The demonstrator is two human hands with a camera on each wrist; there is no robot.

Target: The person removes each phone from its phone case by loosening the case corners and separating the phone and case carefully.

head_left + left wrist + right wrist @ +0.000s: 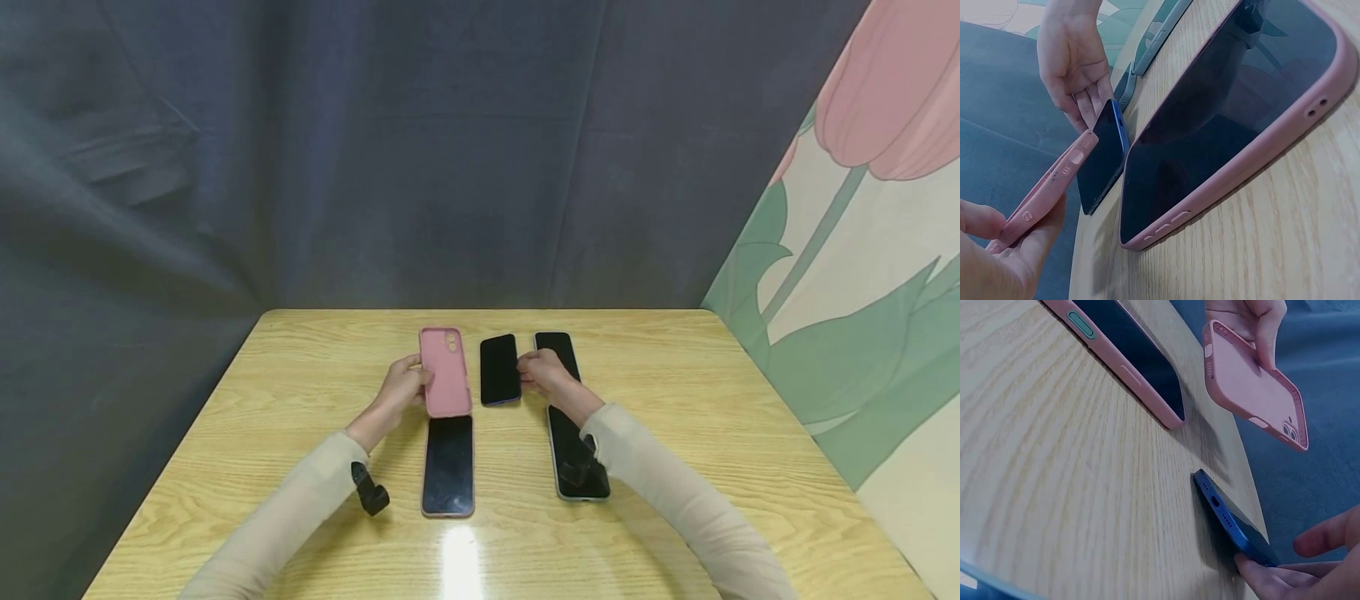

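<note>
My left hand (401,387) grips an empty pink phone case (446,375) by its left side, thumb over the inner face. The case is held above the table, its inside and camera cutout showing in the head view. To its right is a dark-screened blue phone (498,372), screen up. Fingers of my right hand (547,375) touch this phone's right edge, while the thumb stands apart from it in the right wrist view. Below the case lies a phone in a pink case (448,468), screen up.
Two more dark-screened phones lie at the right, a far phone (557,343) and a near phone (576,467) with a pale rim, partly covered by the right forearm. The wooden table (315,492) ends at a dark curtain (450,167).
</note>
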